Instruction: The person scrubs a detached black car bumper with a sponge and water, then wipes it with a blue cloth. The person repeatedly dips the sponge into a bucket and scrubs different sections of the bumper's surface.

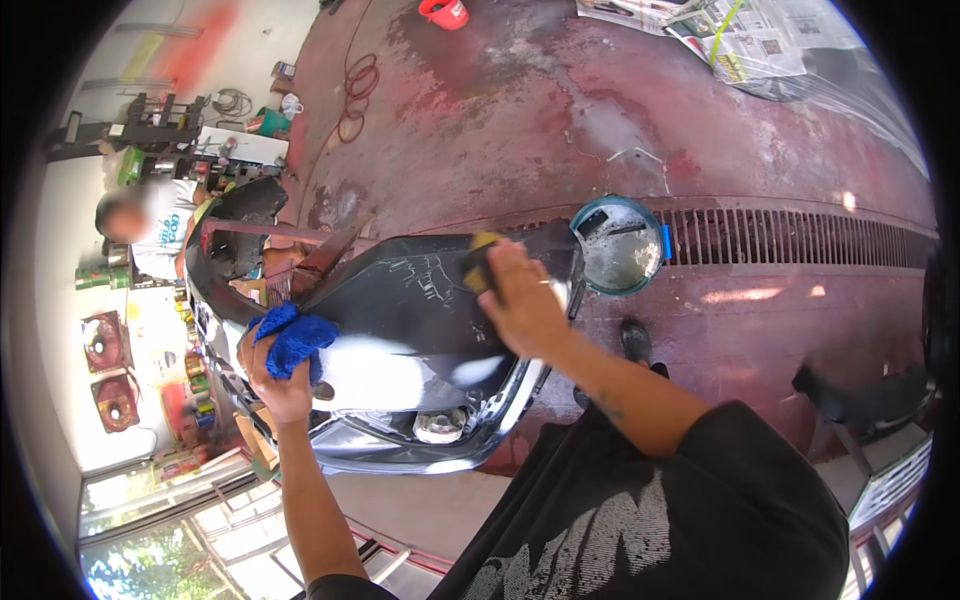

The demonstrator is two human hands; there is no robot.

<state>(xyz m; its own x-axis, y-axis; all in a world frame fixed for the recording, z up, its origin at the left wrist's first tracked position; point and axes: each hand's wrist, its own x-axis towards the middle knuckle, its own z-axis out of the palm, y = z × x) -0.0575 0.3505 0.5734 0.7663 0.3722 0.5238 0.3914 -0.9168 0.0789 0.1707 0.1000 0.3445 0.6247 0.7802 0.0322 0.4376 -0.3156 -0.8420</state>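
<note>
The dark grey plastic car bumper panel lies raised before the person, glossy and wet-looking, and serves as landmark here; the right hand presses flat on the panel's upper right part, its fingers curled over a small yellow-and-black sanding block, a grip that seems meant to bear down evenly on the surface; the left hand sits at the panel's left edge, fingers closed round a bunched blue cloth, probably kept there to steady the piece and wipe it.

Just beyond the panel's right end a round teal bucket of cloudy water stands on the worn red concrete floor, near enough for dipping; a long metal drain grate runs rightward from the bucket; spread newspapers and a small red bucket lie well beyond the panel; a coiled red hose lies beyond its left end. Left of the panel another person in a white shirt sits among cluttered cans and tools, close beside its far end, crowding that side; the person's own dark shoe rests just right of the panel.
</note>
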